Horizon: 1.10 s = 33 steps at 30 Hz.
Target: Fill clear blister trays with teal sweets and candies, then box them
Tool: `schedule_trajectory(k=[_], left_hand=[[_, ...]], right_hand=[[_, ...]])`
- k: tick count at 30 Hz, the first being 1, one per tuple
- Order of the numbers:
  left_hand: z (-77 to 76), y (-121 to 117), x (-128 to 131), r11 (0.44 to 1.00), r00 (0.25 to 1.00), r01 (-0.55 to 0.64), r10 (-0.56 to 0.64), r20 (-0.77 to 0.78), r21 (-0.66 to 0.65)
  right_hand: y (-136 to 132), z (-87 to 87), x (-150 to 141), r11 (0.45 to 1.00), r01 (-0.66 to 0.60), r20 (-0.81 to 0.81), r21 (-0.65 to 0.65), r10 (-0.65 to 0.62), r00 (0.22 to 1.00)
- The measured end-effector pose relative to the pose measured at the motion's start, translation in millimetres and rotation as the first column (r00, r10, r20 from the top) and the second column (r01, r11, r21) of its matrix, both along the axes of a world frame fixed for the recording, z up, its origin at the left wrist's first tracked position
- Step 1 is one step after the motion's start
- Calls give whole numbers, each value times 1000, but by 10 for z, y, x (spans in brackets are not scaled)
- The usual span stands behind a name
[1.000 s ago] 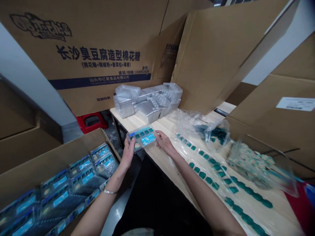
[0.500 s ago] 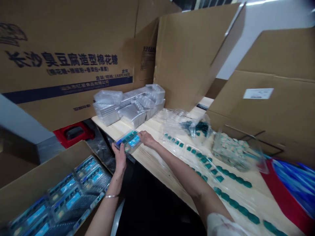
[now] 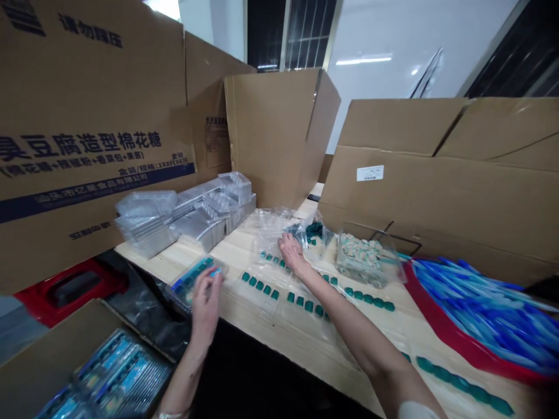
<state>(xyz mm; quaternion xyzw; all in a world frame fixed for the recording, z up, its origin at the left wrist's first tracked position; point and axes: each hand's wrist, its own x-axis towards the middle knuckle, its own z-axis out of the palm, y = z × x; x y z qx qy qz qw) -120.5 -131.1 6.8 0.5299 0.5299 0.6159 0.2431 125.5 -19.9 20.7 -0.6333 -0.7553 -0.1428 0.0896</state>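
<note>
Cardboard cartons (image 3: 96, 145) printed with Chinese lettering crowd a pale wooden table (image 3: 301, 355) as our left hand (image 3: 205, 305) closes its grip around one end of a clear plastic tray (image 3: 190, 282) of teal pieces at the table's near edge. Our right hand (image 3: 292, 254), its grip open and fingers spread, rests on clear plastic film (image 3: 271, 233) beside rows of teal pieces (image 3: 266, 289). Held at one end, the tray could tip and spill toward the open carton (image 3: 117, 372) of blue-labelled packs below; any drag on the film could pull the rows out of line.
</note>
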Motion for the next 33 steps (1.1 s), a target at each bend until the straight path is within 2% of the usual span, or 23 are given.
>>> schedule_trajectory(k=[1, 3, 5, 7, 10, 13, 15, 19, 22, 26, 28, 30, 31, 33], left_hand=[[9, 30, 123, 991, 992, 121, -118, 50, -57], [-2, 91, 330, 934, 938, 325, -299, 173, -147], [-19, 147, 477, 872, 865, 452, -378, 330, -189], [-3, 205, 574, 830, 768, 527, -374, 520, -184], [118, 305, 681, 769, 566, 625, -332, 754, -131], [297, 398, 811, 676, 368, 735, -333, 868, -52], [383, 432, 928, 631, 281, 776, -363, 888, 13], [399, 416, 1228, 568, 251, 822, -429, 868, 44], [351, 377, 1462, 499, 238, 866, -472, 849, 35], [325, 366, 1724, 434, 221, 901, -518, 826, 31], [325, 377, 1832, 410, 225, 912, -540, 811, 20], [326, 385, 1927, 375, 220, 927, -569, 793, 12], [329, 386, 1969, 349, 206, 937, -581, 788, 13], [346, 383, 2038, 287, 163, 958, -596, 786, 20]], right_hand=[[42, -32, 45, 999, -36, 9, 8, 35, 999], [105, -79, 108, 994, -108, 21, 32, 107, 994], [120, -87, 159, 983, -166, 25, 71, 165, 986], [62, -59, 205, 972, -207, 21, 114, 206, 978], [-186, 20, 247, 935, -284, 9, 213, 289, 957], [-571, 96, 267, 863, -384, 59, 329, 387, 920], [-830, 130, 292, 839, -412, 122, 354, 396, 910], [-1238, 122, 425, 855, -368, 185, 366, 321, 929], [-1490, 73, 606, 875, -323, 143, 361, 290, 946], [-1788, 105, 950, 895, -210, -77, 392, 260, 963], [-1880, 202, 1158, 886, -22, -274, 463, 167, 947], [-1927, 330, 1368, 871, 155, -450, 465, 82, 889], [-1938, 393, 1464, 882, 177, -490, 436, 68, 869], [-1952, 488, 1611, 937, 64, -439, 344, 100, 893]])
